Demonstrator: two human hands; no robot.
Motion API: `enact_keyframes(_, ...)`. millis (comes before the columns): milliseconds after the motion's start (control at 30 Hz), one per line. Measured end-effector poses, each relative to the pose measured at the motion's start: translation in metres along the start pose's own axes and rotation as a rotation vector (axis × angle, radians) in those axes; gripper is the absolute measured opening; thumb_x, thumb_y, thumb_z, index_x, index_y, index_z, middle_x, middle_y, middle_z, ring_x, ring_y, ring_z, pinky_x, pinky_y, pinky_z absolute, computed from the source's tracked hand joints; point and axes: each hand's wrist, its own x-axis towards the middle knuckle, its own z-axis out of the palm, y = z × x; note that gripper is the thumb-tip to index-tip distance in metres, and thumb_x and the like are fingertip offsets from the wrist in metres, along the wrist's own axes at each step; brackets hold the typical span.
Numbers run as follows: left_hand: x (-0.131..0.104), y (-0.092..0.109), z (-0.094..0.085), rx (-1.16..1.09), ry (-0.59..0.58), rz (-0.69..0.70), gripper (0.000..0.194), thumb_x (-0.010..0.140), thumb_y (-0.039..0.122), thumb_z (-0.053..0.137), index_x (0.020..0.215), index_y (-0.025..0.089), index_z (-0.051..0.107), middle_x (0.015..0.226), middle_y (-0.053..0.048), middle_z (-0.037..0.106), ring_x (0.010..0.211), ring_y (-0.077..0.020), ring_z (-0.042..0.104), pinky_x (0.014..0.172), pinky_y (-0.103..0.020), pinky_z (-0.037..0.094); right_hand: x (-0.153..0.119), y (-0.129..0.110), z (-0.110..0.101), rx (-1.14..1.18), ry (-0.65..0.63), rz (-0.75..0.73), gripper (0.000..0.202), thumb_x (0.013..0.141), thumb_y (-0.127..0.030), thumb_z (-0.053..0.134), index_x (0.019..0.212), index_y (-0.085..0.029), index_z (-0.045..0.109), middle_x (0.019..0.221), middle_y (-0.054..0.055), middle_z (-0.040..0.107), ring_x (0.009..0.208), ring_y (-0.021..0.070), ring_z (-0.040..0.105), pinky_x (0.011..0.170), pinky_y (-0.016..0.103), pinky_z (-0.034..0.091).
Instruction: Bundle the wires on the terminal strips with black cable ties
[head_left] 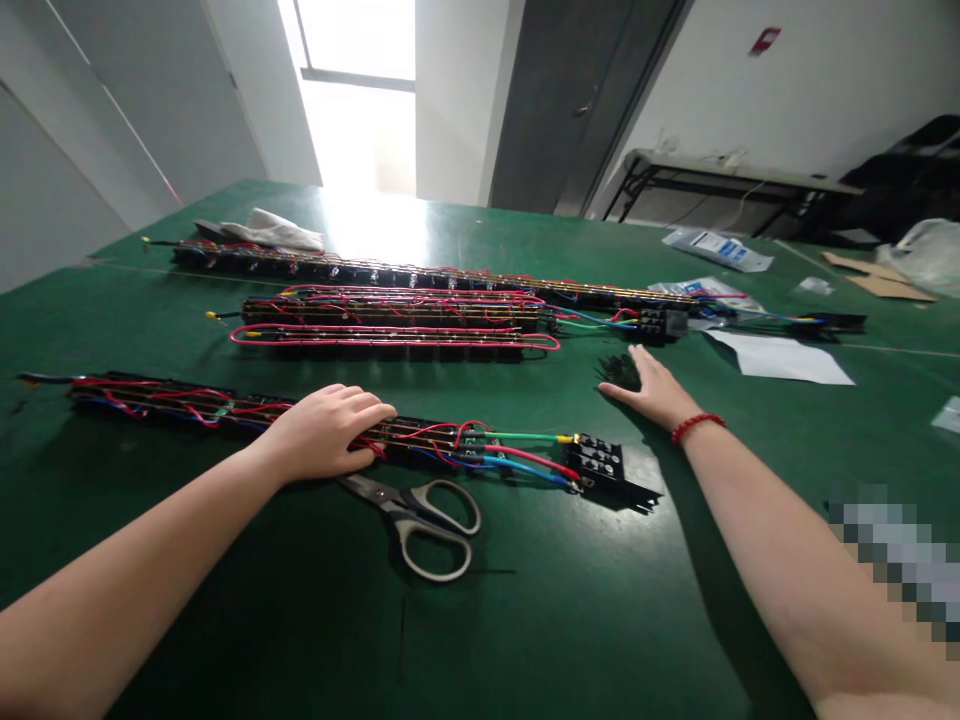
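1. Nearest you, the scissors point(420, 515) lie flat on the green worktop point(525, 620), touching nothing but the cloth-like matte surface. Their grey loop handles point toward you and the steel blades run under your left wrist, so they sit just on your side of the near wired strip.
2. Your left hand point(326, 432) rests palm down on the near wired strip point(247, 415), fingers curled loosely over its red leads. That grip is a pressing hold and not a clench, probably to keep the long, thin strip from sliding.
3. This strip is a black rail laced with red, blue and green insulated wires. Its right end, beyond your left hand, finishes in a black terminal block point(600, 462) with bright screw heads.
4. Your right hand point(652, 390), with a red bead bracelet point(697, 425) at the wrist, lies open and flat on the worktop past the terminal block, fingers spread, holding nothing. Its fingertips touch a small dark bundle point(619, 370); I cannot tell what this is.
5. Farther off than the near wired strip, three more wired strips point(397, 320) lie parallel, with glossy pink and red loops.
6. Beyond those, white paper point(780, 358) and plastic packets point(716, 248) lie to the right.
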Motion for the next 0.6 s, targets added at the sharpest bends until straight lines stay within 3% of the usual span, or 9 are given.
enact_keyframes(100,0.001,0.001,-0.001,0.009,-0.009,-0.019,0.042,0.087,0.029,0.057,0.128,0.021,0.062,0.126,-0.009,0.069,0.112,-0.0287,0.066,0.096,-0.044,0.051,0.028,-0.004,0.004,-0.026,-0.025,-0.035,0.118,0.07,-0.08,0.063,0.156,-0.005,0.032,0.164,0.023,0.03,0.152,0.0378,0.03,0.128,0.049,0.023)
enact_keyframes(200,0.001,0.001,-0.001,0.014,-0.021,-0.022,0.044,0.086,0.029,0.058,0.129,0.02,0.061,0.126,-0.009,0.069,0.113,-0.0287,0.065,0.097,-0.044,0.051,0.046,-0.004,0.007,-0.024,-0.023,-0.038,0.108,0.072,-0.076,0.063,0.151,-0.006,0.042,0.16,0.023,0.039,0.149,0.0408,0.037,0.125,0.054,0.028)
enact_keyframes(400,0.002,0.0,0.0,0.013,-0.006,-0.021,0.044,0.086,0.029,0.058,0.128,0.019,0.062,0.124,-0.008,0.07,0.11,-0.0275,0.066,0.097,-0.044,0.051,0.032,0.01,0.003,0.045,0.072,-0.048,0.051,0.09,-0.058,0.048,0.12,-0.025,0.073,0.131,0.007,0.072,0.126,0.0299,0.064,0.114,0.047,0.047)
enact_keyframes(467,0.002,0.0,0.0,0.015,-0.004,-0.016,0.043,0.085,0.028,0.058,0.127,0.019,0.063,0.123,-0.008,0.071,0.109,-0.0274,0.067,0.096,-0.044,0.051,0.025,0.014,0.0,0.062,0.103,-0.021,0.051,0.091,-0.059,0.047,0.119,-0.025,0.073,0.125,0.007,0.074,0.118,0.0301,0.068,0.108,0.048,0.052)
enact_keyframes(600,0.002,-0.001,0.001,0.023,0.005,-0.003,0.043,0.085,0.027,0.058,0.126,0.02,0.063,0.123,-0.009,0.071,0.109,-0.0278,0.067,0.096,-0.044,0.051,0.028,0.015,0.003,0.058,0.073,-0.025,0.068,0.084,-0.066,0.056,0.135,-0.022,0.064,0.143,0.011,0.063,0.132,0.0358,0.059,0.113,0.055,0.046)
